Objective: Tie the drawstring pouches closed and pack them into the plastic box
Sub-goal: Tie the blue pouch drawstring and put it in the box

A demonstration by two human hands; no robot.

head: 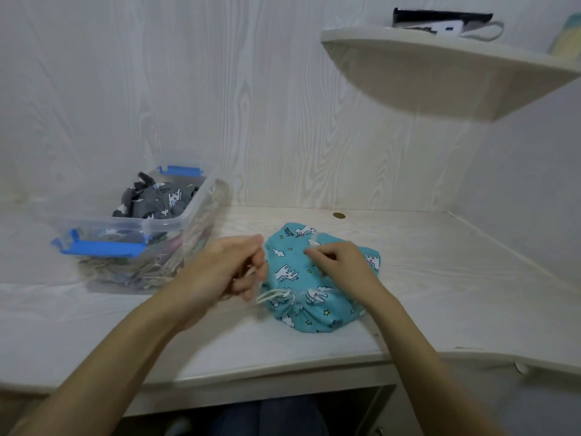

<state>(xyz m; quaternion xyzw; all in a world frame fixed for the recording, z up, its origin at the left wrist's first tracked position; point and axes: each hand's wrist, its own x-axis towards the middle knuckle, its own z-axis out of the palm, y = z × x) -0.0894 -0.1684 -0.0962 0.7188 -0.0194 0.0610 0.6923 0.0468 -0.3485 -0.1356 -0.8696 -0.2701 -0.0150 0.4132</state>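
The counter (408,278) and the wall (220,89) behind it show a pale, matt wood-grain finish, likely laminate. The box (163,228) is clear, glossy plastic with blue plastic latches (100,247). The teal pouch (314,294) is soft, matt printed cloth, gathered into wrinkles at its white, twisted cord (276,298). A grey pouch (157,199) inside the box is similar cloth.

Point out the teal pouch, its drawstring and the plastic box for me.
teal pouch (290,258): head view, on the printed cloth between the two hands.
drawstring (274,295): head view, on the white cord at the gathered mouth.
plastic box (163,232): head view, on the clear near wall.
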